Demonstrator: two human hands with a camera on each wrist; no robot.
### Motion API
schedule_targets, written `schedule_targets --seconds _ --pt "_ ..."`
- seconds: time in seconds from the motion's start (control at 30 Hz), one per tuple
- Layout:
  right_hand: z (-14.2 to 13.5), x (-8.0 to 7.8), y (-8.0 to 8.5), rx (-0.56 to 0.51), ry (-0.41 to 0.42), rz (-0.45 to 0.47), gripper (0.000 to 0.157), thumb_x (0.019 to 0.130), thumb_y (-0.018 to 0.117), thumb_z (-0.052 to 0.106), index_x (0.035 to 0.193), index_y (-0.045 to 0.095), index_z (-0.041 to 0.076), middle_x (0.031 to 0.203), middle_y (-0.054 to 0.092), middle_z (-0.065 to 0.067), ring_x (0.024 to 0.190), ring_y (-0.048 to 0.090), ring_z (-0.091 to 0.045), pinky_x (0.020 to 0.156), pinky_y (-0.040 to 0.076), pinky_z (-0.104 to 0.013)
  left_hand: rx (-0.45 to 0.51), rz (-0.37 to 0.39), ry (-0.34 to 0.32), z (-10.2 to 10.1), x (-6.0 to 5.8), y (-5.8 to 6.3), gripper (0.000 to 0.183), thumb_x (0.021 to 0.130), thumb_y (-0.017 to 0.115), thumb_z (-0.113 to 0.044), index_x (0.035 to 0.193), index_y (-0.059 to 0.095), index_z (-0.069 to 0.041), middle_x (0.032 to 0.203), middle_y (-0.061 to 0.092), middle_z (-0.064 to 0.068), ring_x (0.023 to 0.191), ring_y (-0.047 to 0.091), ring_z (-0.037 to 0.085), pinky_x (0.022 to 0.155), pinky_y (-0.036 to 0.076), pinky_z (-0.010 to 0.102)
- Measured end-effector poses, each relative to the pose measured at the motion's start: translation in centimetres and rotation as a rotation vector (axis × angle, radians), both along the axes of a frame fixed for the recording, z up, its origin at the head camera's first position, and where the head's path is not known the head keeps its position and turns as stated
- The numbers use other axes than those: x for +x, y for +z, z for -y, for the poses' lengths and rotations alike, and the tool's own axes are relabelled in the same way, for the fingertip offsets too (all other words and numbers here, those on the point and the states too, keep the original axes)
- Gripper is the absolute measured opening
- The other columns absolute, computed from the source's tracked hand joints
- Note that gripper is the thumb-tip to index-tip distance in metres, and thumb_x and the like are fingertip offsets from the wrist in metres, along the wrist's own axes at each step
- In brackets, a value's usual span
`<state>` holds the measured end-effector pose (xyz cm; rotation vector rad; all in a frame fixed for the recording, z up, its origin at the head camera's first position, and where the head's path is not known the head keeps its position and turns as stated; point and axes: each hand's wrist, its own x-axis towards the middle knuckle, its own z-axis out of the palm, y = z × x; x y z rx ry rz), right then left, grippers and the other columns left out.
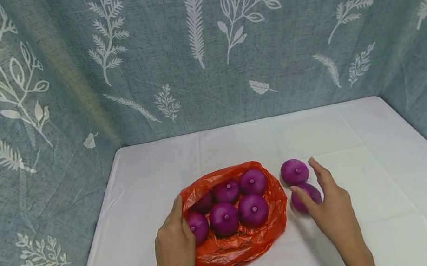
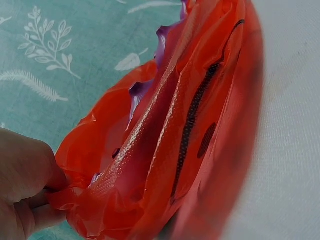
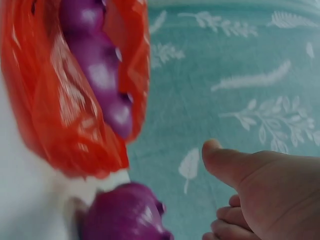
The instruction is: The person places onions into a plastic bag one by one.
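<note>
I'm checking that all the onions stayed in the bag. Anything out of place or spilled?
Two purple onions lie outside the red bag on the white table: one apart, one by the right hand. The left hand pinches the bag's edge. Nothing looks damaged.

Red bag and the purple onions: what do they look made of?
Red bag: thin plastic film, glossy and crinkled, with an embossed texture in the left wrist view, pinched at its edge by the left hand. Purple onions: smooth, evenly coloured, faintly shiny with neat nubs, so probably moulded plastic replicas, though real ones can't be excluded.
</note>
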<state>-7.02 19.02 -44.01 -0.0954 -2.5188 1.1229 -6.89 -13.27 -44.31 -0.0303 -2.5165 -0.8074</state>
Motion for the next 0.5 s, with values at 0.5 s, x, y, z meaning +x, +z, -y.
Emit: schedule_targets --seconds 0.5 --pt "-3.7 1.0 -0.8 -0.063 -0.064 0.119 0.087 0.092 0.085 0.039 0.162 0.041 0.01 0.161 0.046 -0.022 0.14 0.053 -0.046 0.108 0.048 -0.049 0.008 0.008 0.007 -0.1 0.0 -0.2 0.045 0.099 0.063 0.01 0.143 0.063 0.004 0.133 0.068 0.026 0.116 0.071 0.041 0.086 0.062 0.052"
